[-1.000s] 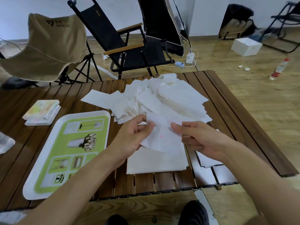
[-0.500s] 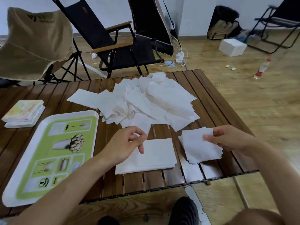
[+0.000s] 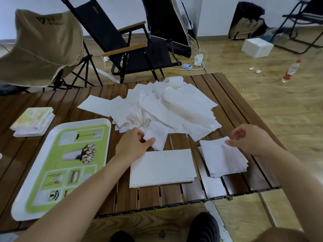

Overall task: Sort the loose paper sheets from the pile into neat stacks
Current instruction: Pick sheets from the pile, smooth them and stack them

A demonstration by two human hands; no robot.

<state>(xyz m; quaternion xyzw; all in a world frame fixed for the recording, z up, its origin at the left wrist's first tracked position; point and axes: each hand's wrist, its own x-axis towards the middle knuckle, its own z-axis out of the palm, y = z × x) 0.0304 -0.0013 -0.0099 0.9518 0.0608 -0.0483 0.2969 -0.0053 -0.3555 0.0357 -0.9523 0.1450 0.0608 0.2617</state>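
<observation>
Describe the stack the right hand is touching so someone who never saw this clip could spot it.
On the slatted wooden table, two white stacks lie side by side at the near edge. Take the right stack, touched by the right hand. Unlike the wider, squared-up left stack beside it, it is smaller, with sheets fanned askew.

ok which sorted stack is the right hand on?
The smaller, fanned stack on the right; the right hand touches its top sheet. The wider stack lies left of it.
</observation>
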